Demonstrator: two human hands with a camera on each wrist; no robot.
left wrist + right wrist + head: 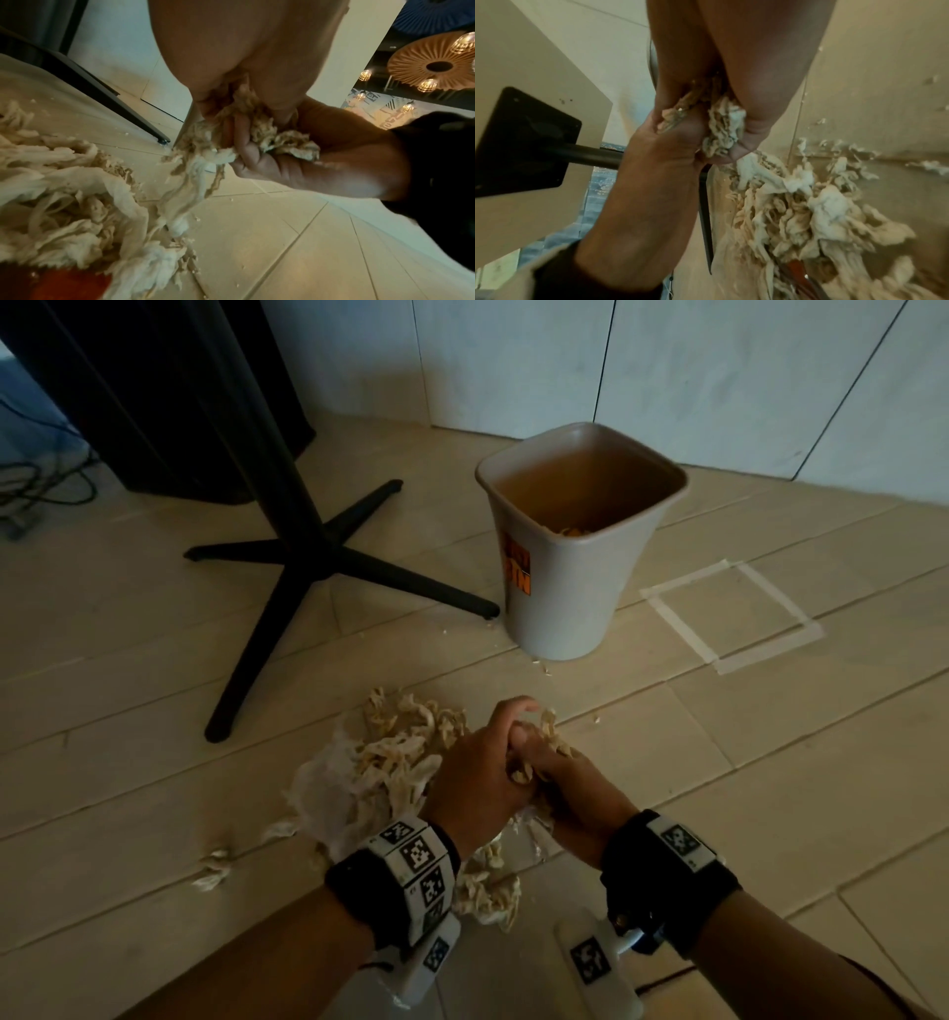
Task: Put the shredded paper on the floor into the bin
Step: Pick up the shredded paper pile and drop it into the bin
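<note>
A pile of pale shredded paper (390, 752) lies on the tiled floor in front of me. My left hand (477, 762) and right hand (565, 778) are pressed together just right of the pile, both curled around one clump of shreds (549, 726). In the left wrist view the clump (264, 130) sits between my two palms, with strands trailing down to the pile (64, 192). The right wrist view shows the same clump (723, 125) squeezed between the hands above the pile (795, 213). The grey bin (565, 588) stands upright beyond the hands, with a little paper at its bottom.
A black cross-shaped table base (308, 552) stands left of the bin, one foot close to it. A square of white tape (729, 613) marks the floor to the bin's right. Loose scraps (215, 865) lie left of the pile. Cables (31, 490) run at far left.
</note>
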